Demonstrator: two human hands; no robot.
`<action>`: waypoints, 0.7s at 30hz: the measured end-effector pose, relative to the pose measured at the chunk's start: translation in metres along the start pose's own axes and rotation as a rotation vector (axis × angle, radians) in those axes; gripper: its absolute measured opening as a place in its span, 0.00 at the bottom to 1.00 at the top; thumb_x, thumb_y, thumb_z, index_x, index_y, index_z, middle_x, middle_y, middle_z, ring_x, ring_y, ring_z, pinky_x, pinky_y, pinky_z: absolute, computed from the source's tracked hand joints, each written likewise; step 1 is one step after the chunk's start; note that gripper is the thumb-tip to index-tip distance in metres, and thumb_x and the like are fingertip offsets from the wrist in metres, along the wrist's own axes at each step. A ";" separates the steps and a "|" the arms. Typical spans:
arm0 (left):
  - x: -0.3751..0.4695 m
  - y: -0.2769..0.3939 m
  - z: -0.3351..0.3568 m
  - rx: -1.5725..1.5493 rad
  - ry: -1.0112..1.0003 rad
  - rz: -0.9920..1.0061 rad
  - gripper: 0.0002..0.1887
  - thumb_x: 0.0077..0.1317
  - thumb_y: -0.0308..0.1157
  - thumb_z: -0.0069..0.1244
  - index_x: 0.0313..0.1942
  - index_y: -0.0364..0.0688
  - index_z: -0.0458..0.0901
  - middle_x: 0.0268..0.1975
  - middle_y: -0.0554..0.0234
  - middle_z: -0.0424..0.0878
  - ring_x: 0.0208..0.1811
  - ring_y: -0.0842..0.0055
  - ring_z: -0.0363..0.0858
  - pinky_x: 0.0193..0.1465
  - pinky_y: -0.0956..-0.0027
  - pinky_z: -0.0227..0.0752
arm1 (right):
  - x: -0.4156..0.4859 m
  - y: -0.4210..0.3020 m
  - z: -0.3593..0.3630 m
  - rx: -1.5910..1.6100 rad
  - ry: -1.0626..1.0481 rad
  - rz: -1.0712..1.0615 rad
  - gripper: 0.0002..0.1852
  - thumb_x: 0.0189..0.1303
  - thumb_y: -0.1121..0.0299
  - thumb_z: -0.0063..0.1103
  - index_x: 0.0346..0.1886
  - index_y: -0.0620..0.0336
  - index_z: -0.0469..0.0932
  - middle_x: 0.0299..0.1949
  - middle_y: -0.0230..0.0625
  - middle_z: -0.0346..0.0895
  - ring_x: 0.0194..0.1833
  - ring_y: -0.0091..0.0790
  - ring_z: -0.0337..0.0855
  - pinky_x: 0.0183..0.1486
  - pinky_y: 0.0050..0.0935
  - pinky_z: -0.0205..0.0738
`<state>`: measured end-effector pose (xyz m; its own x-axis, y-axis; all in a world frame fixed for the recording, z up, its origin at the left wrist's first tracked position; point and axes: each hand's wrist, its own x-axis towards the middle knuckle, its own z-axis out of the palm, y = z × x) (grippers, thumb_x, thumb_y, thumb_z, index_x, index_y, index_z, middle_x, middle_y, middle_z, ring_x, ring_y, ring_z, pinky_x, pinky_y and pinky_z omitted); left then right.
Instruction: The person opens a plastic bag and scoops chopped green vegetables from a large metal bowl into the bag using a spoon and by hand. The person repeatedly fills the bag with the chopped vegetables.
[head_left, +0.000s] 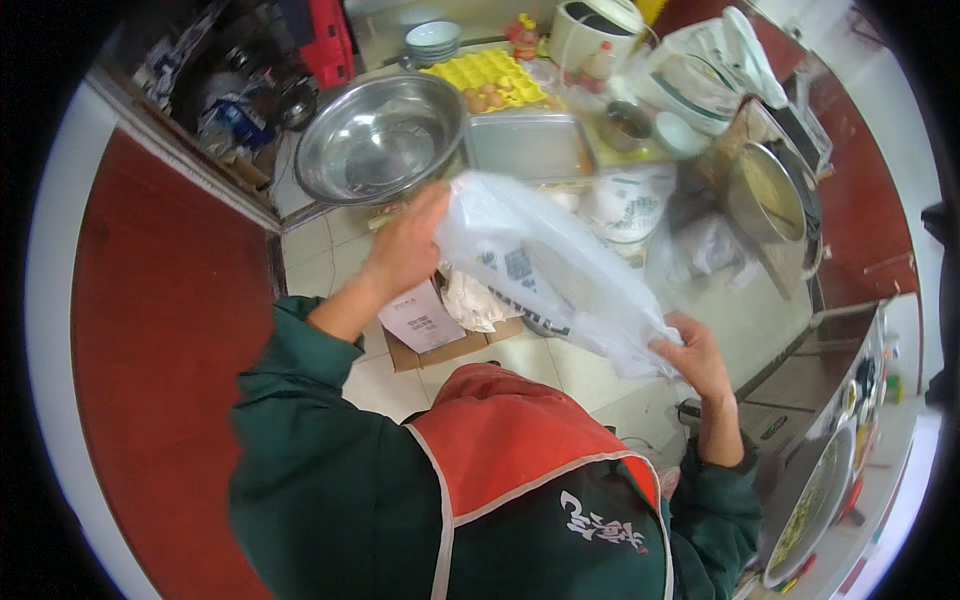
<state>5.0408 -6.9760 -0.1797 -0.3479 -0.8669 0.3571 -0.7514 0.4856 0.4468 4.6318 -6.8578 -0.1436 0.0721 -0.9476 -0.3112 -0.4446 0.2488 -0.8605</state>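
Note:
A translucent white plastic bag (555, 270) with dark printing is stretched between my two hands, slanting down to the right. My left hand (409, 240) grips its upper left end, close to the front rim of a large stainless steel basin (382, 139). At the lower right end, the fingers of my right hand (694, 352) pinch the bag's crumpled edge. Behind the bag lies a rectangular metal tray (529, 146). Below it on the tiled floor is a cardboard box (442, 351) with a printed sheet and crumpled whitish material, partly hidden by the bag.
A yellow egg tray (491, 75) with several eggs, stacked bowls (433, 41), a rice cooker (596, 30) and a metal cup (627, 126) stand at the back. To the right is a pot (766, 191) with pale contents. A large pan (814, 502) of green food sits lower right.

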 end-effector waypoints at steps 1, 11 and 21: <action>0.005 -0.005 -0.016 -0.054 0.020 -0.050 0.33 0.50 0.14 0.42 0.62 0.35 0.67 0.64 0.46 0.69 0.62 0.55 0.72 0.63 0.64 0.67 | 0.010 -0.010 -0.003 -0.160 -0.114 -0.053 0.11 0.59 0.69 0.62 0.43 0.65 0.79 0.34 0.28 0.80 0.36 0.18 0.76 0.39 0.22 0.70; -0.043 -0.049 -0.097 -0.797 -0.417 -0.575 0.28 0.55 0.14 0.40 0.59 0.32 0.73 0.53 0.61 0.81 0.54 0.80 0.76 0.59 0.75 0.67 | 0.092 -0.071 0.009 -0.540 -0.019 -0.344 0.15 0.53 0.76 0.58 0.46 0.66 0.78 0.37 0.43 0.82 0.40 0.36 0.82 0.45 0.31 0.73; -0.056 -0.001 -0.155 -0.168 0.047 -0.207 0.19 0.55 0.24 0.55 0.49 0.44 0.83 0.64 0.54 0.71 0.63 0.64 0.71 0.62 0.63 0.66 | 0.087 -0.147 0.041 -0.099 0.018 -0.153 0.12 0.63 0.68 0.55 0.45 0.63 0.80 0.30 0.23 0.77 0.28 0.15 0.72 0.30 0.16 0.65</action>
<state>5.1480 -6.9108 -0.0728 -0.1669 -0.9453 0.2803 -0.6990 0.3140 0.6425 4.7405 -6.9688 -0.0606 0.1299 -0.9766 -0.1717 -0.5157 0.0813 -0.8529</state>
